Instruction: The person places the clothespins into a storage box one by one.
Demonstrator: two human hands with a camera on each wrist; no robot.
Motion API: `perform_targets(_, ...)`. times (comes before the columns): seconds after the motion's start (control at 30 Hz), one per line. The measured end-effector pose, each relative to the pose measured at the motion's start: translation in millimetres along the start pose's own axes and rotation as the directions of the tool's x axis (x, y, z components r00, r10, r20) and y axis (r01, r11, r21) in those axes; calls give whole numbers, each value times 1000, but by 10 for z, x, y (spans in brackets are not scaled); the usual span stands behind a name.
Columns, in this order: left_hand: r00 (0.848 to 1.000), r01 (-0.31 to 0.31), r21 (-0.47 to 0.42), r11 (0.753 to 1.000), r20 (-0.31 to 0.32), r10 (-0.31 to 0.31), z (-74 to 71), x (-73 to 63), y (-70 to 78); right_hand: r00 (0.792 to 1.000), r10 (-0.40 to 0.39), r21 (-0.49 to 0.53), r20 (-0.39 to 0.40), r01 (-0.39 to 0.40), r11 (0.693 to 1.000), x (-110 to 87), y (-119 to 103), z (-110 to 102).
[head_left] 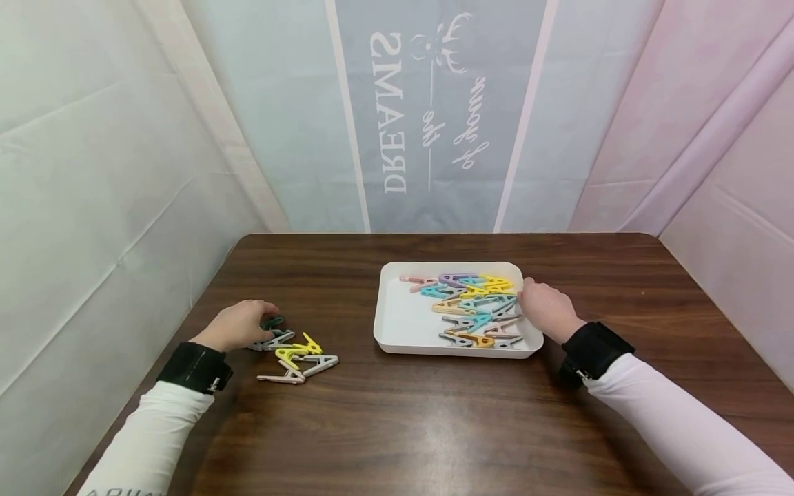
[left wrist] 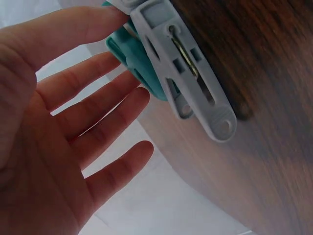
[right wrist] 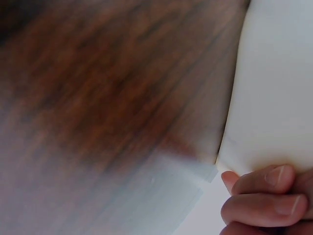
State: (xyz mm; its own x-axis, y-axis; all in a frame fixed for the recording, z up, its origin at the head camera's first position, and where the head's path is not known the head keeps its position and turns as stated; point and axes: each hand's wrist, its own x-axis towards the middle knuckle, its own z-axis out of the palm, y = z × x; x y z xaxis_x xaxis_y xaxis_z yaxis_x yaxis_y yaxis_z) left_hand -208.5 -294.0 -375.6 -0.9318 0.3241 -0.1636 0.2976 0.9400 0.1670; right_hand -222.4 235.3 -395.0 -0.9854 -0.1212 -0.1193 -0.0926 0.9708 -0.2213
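Note:
At the left of the table, my left hand [head_left: 240,324] has its thumb and fingertips about a green clothespin [left wrist: 139,61], which it appears to pinch. A grey clothespin [left wrist: 183,68] lies against the green one, and its spring shows. Beside this hand are yellow clothespins [head_left: 289,355], a second grey clothespin [head_left: 321,363] and a pale pink clothespin [head_left: 282,378]. My right hand [head_left: 548,308] holds the right rim of a white tray [head_left: 403,320], its fingers [right wrist: 261,208] curled at the edge. Part of that rim is hidden behind the hand.
Several clothespins in blue, yellow, orange, purple, pink and grey lie in the right part of the tray, such as an orange clothespin [head_left: 479,340]. The brown wooden table [head_left: 397,420] meets a printed cloth [head_left: 434,207] at its back edge.

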Motion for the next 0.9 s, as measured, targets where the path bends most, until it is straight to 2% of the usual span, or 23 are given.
perform_targets(0.23,999,34,-16,999,15,-34,22,37,-16,1000,14,6,12,-15,1000,12,-13,1)
perform_targets(0.67,1000,27,-13,1000,6,-27,33,68,-57,1000,9,6,10,-9,1000,-4,-16,-12)
perform_targets(0.9,999,4,-22,1000,-51,-5,-50,90,-57,1000,4,-4,0,-4,1000,-6,-9,-4)
